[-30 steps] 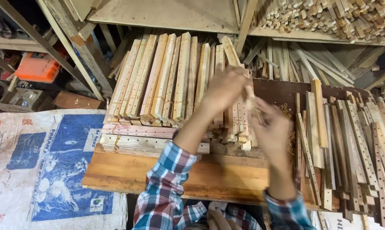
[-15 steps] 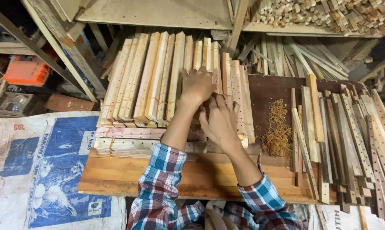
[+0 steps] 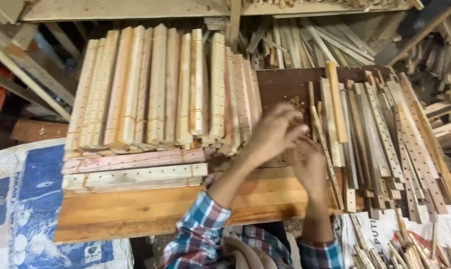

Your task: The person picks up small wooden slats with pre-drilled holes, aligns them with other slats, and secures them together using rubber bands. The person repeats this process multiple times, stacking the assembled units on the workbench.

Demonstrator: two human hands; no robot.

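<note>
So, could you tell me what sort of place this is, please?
Most likely a small woodworking shop: stacked drilled wooden slats lie on a plank bench, with loose strips and shavings by both hands.

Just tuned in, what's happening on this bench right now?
A person in a plaid shirt works at a wooden board stacked with drilled wooden slats. A neat stack of slats lies on the left, a looser pile of thin strips on the right. Both hands meet over the gap between them: the left hand and right hand are by some wood shavings. Blur hides any grip.
</note>
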